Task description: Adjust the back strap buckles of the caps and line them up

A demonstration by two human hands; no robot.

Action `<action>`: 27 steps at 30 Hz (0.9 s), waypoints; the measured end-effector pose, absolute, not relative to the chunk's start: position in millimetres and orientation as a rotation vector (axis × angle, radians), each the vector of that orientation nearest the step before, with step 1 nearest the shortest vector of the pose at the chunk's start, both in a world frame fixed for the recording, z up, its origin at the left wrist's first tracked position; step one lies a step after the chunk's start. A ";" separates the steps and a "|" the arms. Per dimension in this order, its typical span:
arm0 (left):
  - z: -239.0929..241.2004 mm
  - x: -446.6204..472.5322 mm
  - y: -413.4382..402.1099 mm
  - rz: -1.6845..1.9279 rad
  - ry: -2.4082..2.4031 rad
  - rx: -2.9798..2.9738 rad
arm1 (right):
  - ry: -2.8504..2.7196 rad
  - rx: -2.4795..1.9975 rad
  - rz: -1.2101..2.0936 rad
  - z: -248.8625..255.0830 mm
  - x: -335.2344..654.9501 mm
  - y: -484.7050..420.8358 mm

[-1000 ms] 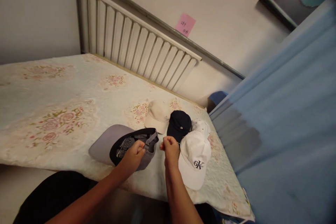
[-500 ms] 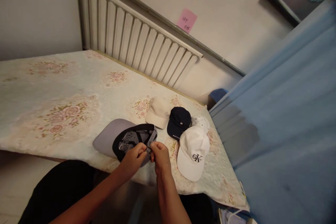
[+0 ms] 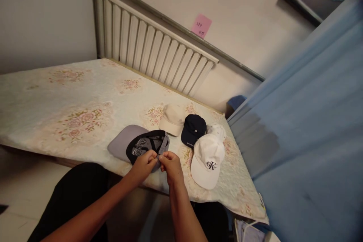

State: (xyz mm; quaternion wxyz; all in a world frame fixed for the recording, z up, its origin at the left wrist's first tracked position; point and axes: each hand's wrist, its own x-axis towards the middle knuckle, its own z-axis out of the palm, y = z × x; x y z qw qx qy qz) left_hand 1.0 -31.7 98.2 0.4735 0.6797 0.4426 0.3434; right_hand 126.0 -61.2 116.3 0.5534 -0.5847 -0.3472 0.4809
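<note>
A grey baseball cap (image 3: 126,143) lies upside down near the bed's front edge, its brim to the left and its dark inside showing. My left hand (image 3: 145,163) pinches the cap by its back rim. Right beside it, my right hand (image 3: 171,164) pinches the cap's back strap (image 3: 163,144) with thumb and forefinger. The fingertips of both hands almost meet, and they hide the strap's end. To the right sit a beige cap (image 3: 171,120), a navy cap (image 3: 194,129) and a white cap with black letters (image 3: 208,159), with another white cap (image 3: 217,132) partly behind it.
A flowered cover (image 3: 93,90) lies over the bed. Behind it stands a white radiator (image 3: 153,43) along the wall, with a pink note (image 3: 201,25) above. A blue curtain (image 3: 306,121) hangs on the right. My dark-clothed knees are below the bed's edge.
The view has shifted slightly. Both hands stay at the grey cap's back strap, fingers still pinched, with the fingertips now a little closer together. The other caps have not moved.
</note>
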 end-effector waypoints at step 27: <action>95.7 1.0 -41.3 0.840 1.020 1.631 | -0.815 -1.519 0.826 105.1 121.5 -81.7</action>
